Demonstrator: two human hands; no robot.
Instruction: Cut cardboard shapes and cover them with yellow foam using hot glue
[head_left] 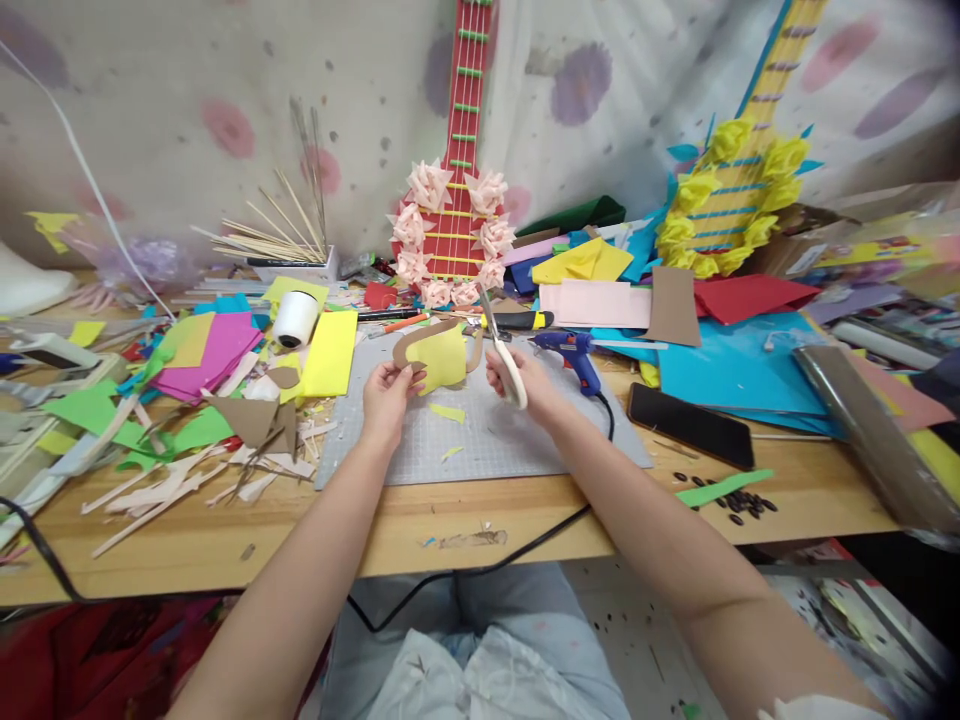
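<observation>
My left hand (386,402) pinches a yellow paper piece (439,357) with a curved brown strip (409,343) along its upper left edge. Whether the two are joined I cannot tell. White-handled scissors (511,378) are gripped in my right hand (529,380), their blades pointing up and away, apart from the yellow piece. Another brown end (475,352) shows at the piece's right side. Both hands are above a grey cutting mat (480,440), where small yellow scraps (448,412) lie.
A blue glue gun (574,355) and a black phone (690,424) lie right of the mat. Behind stand a red paper guitar (459,150) with pink flowers and a yellow one (724,200). Coloured scraps (180,430) cover the left side. A black cable (517,552) crosses the table's front edge.
</observation>
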